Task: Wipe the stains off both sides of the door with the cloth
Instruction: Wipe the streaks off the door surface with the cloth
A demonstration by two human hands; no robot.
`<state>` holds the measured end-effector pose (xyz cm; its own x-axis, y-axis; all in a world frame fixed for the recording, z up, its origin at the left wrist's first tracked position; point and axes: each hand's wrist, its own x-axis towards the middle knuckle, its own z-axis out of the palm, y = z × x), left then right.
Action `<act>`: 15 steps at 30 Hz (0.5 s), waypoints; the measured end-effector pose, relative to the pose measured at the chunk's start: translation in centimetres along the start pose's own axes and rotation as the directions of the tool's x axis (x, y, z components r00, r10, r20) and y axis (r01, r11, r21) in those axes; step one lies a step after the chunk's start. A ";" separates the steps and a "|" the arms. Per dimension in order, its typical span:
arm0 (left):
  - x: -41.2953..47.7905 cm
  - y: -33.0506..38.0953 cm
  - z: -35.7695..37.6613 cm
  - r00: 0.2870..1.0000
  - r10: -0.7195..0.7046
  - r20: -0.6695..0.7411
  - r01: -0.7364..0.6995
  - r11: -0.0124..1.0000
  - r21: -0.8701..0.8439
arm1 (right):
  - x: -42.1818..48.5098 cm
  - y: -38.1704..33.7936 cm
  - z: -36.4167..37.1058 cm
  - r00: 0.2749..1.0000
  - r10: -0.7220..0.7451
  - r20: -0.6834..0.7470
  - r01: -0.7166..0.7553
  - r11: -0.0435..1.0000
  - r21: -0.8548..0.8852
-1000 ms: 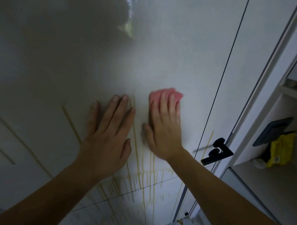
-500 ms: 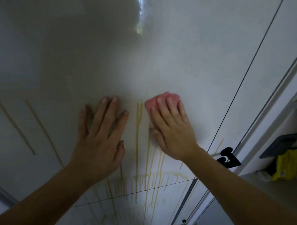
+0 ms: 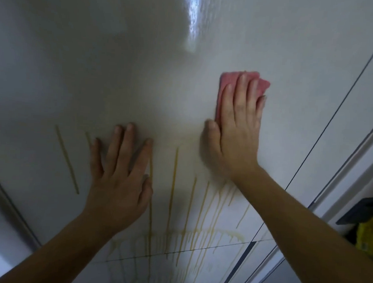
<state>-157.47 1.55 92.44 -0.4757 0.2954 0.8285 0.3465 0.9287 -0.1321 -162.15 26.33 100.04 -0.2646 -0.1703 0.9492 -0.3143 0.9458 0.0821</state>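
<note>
Right hand (image 3: 236,130) lies flat on a folded pink cloth (image 3: 227,78), fingers straight and close together, pressing it against the white door (image 3: 120,65); nothing is gripped, the cloth is simply pinned under the palm and fingers. The cloth shows above the fingertips and along the thumb side of the hand, and the thumb rests on the bare door just beside it. The cloth sits on the right half of the panel, higher than the other hand.

The left hand (image 3: 118,177) is also spread flat on the door, fingers extended and slightly fanned, holding nothing. It sits lower and to the left of the right hand, apart from the cloth.

Yellow stains (image 3: 173,183) run in thin streaks down the door below and between the two hands, gathering in a smeared band along a thin horizontal groove (image 3: 177,251) and dripping on past it. Two more streaks (image 3: 67,160) slant down to the left of the left hand. One streak touches the left hand's index-finger side.

At the right edge, past the door frame (image 3: 349,166), a yellow packet (image 3: 368,238) lies under a dark flat object (image 3: 360,213).
</note>
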 end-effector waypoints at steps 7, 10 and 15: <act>-2.8 -1.0 0.7 0.998 -0.025 0.050 0.026 1.000 -0.002 | -10.1 -1.6 1.9 0.810 -0.500 0.305 0.529 0.849 -0.014; -3.3 -1.3 0.8 0.998 -0.045 0.044 0.045 0.999 0.006 | -6.3 -1.7 1.0 0.856 -0.451 0.252 0.476 0.878 -0.044; -4.1 -1.9 1.2 0.995 -0.093 0.022 0.093 0.996 0.010 | -5.4 -6.9 1.5 0.935 -0.248 0.254 0.249 0.968 0.031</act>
<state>-157.12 -1.17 88.63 -0.5233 0.2125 0.8252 0.2929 0.9543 -0.0600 -159.92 20.30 93.85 -0.4008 -0.4645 0.7897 -0.3980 0.8646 0.3066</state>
